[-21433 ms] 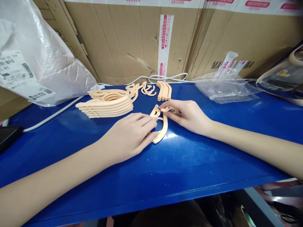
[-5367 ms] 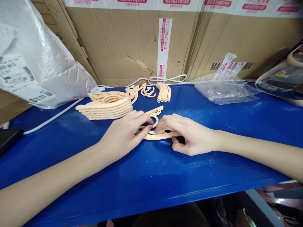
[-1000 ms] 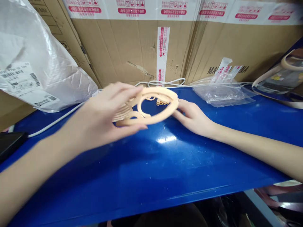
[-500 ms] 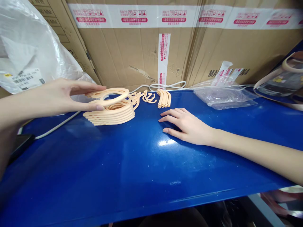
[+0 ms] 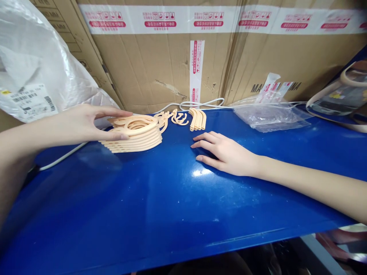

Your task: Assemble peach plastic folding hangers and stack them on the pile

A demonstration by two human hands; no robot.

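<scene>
My left hand (image 5: 86, 124) grips the top peach plastic frame (image 5: 142, 123), fingers over its far edge and thumb on its near edge, where it lies on the stack of like frames (image 5: 137, 142). My right hand (image 5: 226, 154) rests flat on the blue table (image 5: 172, 214), fingers spread and holding nothing. Just beyond its fingertips lie a row of curved peach pieces (image 5: 197, 119) and some small hook-shaped peach pieces (image 5: 179, 117).
Cardboard boxes (image 5: 160, 65) wall off the back of the table. A white plastic bag (image 5: 37, 76) bulges at the left, and clear plastic bags (image 5: 269, 114) lie at the back right. A white cable (image 5: 200, 103) runs along the boxes. A clear-and-cream object (image 5: 341, 95) sits far right.
My left hand carried the assembled frame from the table's middle over to the left and lowered it onto the stack. My right hand let go of it and came to rest flat on the table.
</scene>
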